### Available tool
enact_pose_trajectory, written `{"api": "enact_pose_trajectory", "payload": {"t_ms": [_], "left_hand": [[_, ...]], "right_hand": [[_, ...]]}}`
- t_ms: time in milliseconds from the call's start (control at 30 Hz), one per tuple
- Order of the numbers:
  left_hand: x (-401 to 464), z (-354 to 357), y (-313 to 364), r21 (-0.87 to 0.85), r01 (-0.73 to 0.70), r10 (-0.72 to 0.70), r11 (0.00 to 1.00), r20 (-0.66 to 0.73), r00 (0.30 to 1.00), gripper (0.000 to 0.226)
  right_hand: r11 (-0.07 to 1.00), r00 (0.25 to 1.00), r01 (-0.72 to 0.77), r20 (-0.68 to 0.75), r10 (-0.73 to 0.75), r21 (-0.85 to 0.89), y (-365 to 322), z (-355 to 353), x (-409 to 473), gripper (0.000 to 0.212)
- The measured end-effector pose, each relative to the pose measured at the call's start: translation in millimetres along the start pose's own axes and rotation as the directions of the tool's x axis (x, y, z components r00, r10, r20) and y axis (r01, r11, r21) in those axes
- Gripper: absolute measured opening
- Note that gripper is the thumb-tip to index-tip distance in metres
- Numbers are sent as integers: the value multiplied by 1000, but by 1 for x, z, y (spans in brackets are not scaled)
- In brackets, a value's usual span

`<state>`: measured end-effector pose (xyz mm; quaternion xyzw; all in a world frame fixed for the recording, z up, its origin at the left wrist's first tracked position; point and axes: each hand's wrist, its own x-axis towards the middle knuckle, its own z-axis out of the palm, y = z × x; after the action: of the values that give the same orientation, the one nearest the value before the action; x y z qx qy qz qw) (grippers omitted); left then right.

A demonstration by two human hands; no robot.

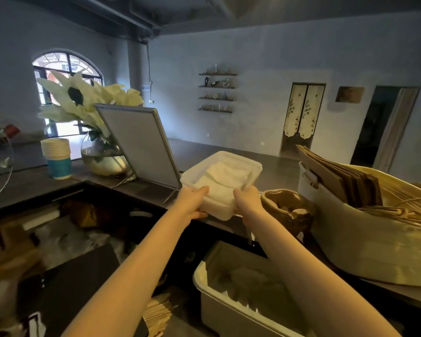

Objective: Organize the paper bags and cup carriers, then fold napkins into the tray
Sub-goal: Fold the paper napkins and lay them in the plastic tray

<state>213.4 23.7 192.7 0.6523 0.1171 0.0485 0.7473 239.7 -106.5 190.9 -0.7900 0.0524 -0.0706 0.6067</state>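
Translucent white plastic tray [243,161], rectangular, holding folded white napkins [225,177], is sitting at the near edge of the dark counter [204,152], centre of the scene. Left hand [192,199] is gripping its near left corner, fingers curled under and thumb over the rim; right hand [247,197] is gripping the near right rim likewise. To the right, a small brown paper sack [286,205] with rolled top is standing just beside the tray, and a large cream oval tub [365,237] is holding upright brown paper bags [338,176] with twine handles. To the left, a leaning silver-framed board [141,142] is standing near the tray, with a glass vase of pale flowers [100,154] and a stack of paper cups [56,154] farther left. Near right, a grey plastic bin [229,310] is cut off by the lower edge; its contents are hard to make out. Items below the counter at near left are blurring into shadow.
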Motion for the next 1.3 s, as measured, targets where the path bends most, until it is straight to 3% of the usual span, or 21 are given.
{"api": "enact_pose_trajectory", "payload": {"t_ms": [100,233,400,567,633,733,867,933,1000,1100,1200,1300], "left_hand": [[19,-15,-7,113,-32,47,993,-128,991,75],[32,-22,-20,283,-94,110,955,-41,993,67],[42,-25,-35,248,-59,55,967,23,998,48],[49,-22,-42,126,-43,38,991,40,999,55],[52,-19,-42,99,-29,23,995,58,998,55],[58,-13,-43,79,-8,5,997,43,999,56],[59,-5,-47,131,-33,32,991,8,999,60],[56,-2,-50,191,-76,82,979,-25,996,62],[52,-1,-49,340,-142,184,930,-95,978,66],[44,1,-44,629,-299,480,718,-136,867,54],[31,15,-35,685,-462,583,563,66,810,23],[21,35,-31,681,-542,510,492,279,813,22]], "right_hand": [[1000,999,26,-38,-27,-15,14,-1,7,39],[998,997,30,-71,-34,-56,28,6,18,34],[995,998,52,-27,-55,-84,44,8,24,41],[976,989,128,94,-113,-176,42,-7,12,48],[922,963,256,163,-216,-291,37,-13,1,52],[741,908,414,294,-297,-529,33,-16,-15,40],[733,928,372,200,-315,-570,32,-13,-17,30],[712,927,374,229,-296,-594,28,-13,-16,32],[700,921,390,268,-283,-599,19,-16,-20,37],[668,903,429,258,-345,-608,6,-32,-27,37],[644,877,457,187,-443,-613,-3,-57,-34,32],[471,846,439,177,-502,-765,-2,-84,-34,35]]}}
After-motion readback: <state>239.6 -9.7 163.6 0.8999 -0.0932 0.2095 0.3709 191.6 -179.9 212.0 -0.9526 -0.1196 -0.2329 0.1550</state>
